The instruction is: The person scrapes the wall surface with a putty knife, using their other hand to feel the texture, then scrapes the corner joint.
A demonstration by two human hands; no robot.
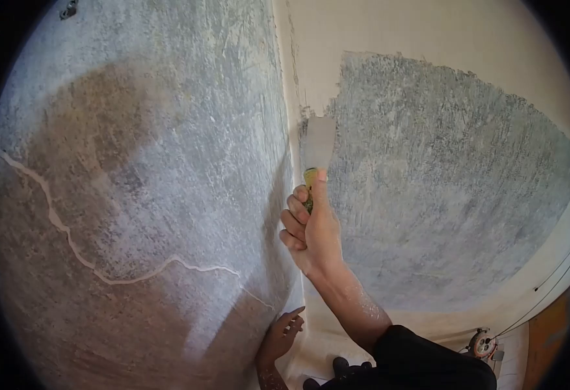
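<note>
My right hand is wrapped round the yellowish handle of a putty knife, thumb stretched along it. The knife's broad blade points up and lies against the right wall, close to the corner. Its top edge meets the border where bare grey surface gives way to cream coating. Lower down, my left hand is beside the left wall near the corner, fingers loosely apart and holding nothing. White dust speckles my right forearm.
A pale filled crack winds across the grey left wall. At lower right, a cable reel with dark cords sits on the floor near an orange-brown panel. My dark footwear shows at the bottom.
</note>
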